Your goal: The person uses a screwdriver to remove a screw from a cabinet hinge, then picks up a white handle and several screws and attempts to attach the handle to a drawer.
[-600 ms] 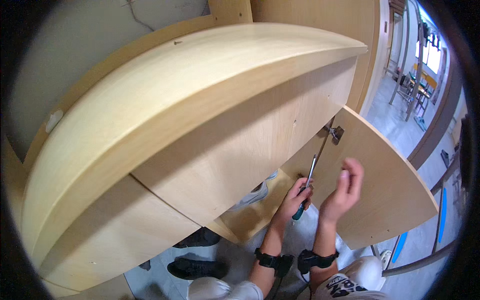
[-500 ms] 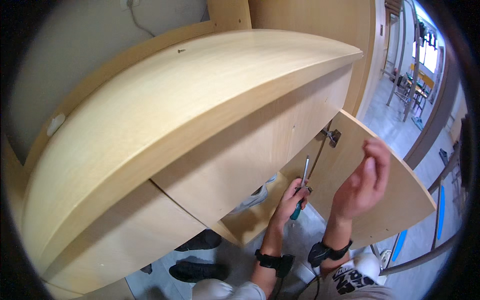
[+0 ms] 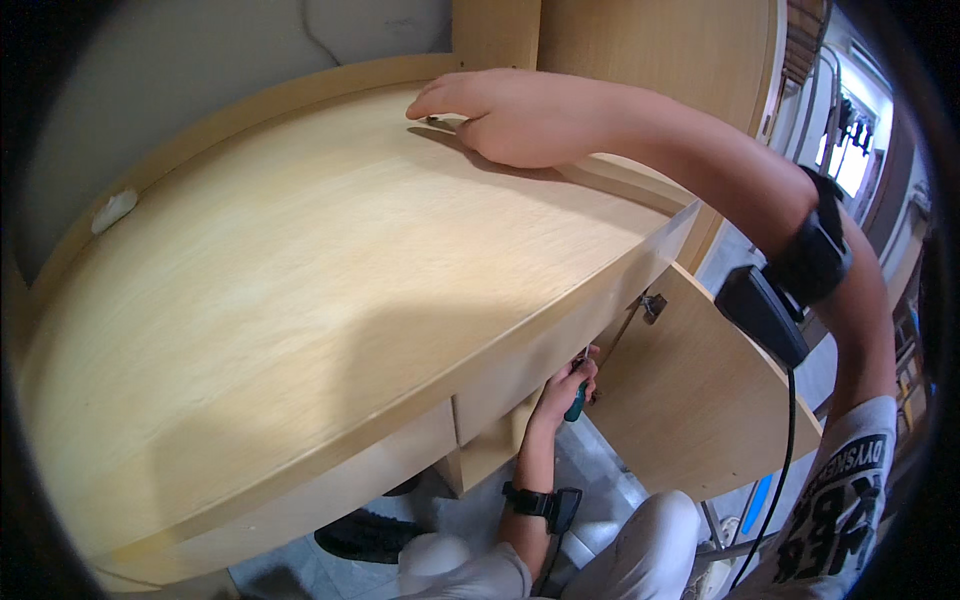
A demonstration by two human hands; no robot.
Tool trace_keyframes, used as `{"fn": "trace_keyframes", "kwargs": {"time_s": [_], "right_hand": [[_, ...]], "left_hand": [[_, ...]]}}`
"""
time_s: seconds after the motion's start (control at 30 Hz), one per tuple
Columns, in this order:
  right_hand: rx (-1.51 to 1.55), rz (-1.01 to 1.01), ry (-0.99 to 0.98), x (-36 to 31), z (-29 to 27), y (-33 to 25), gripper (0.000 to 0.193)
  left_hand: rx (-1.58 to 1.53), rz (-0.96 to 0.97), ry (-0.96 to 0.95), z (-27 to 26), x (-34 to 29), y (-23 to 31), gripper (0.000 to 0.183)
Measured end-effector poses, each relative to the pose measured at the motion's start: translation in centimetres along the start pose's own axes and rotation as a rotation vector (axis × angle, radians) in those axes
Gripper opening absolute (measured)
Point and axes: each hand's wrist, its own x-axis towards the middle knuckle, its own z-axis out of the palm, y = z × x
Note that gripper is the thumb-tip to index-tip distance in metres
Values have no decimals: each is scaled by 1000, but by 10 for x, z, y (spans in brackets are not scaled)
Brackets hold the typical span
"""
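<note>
My right hand reaches across the pale wooden top toward its far edge. Its fingers curve down over a small screw, with thumb and forefinger still apart around it. Below the front edge, my left hand is closed on a screwdriver with a dark green handle. The screwdriver's shaft is mostly hidden by the fingers and the cabinet. Beside that hand, an opened cabinet door carries a metal hinge at its upper edge.
A white lump sits against the raised back rim on the left. A cable hangs on the grey wall. Dark shoes are on the tiled floor beneath the cabinet. A black cord trails from the device on my right forearm.
My right hand has gone from beside the door up and over the top to the screw. My left hand keeps the screwdriver and has shifted slightly left. The view has tilted.
</note>
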Motion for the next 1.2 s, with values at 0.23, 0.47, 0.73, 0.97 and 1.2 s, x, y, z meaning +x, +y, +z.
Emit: {"fn": "trace_keyframes", "kwargs": {"time_s": [0.23,0.47,0.73,0.97,1.2], "right_hand": [[-186,14,-319,16,-9,21,35],[-158,95,-102,-35,-58,-12,15],[592,205,268,-188,-43,-31,15],[785,848,520,-361,132,38,21],[1072,875,532,-376,185,39,16]], "left_hand": [[-126,-67,16,-4,-13,-9,25],[34,-61,32,-19,-20,-6,27],[134,-75,-39,-6,-39,6,22],[359,-307,-196,10,-56,-4,33],[543,-441,-258,19,-72,21,38]]}}
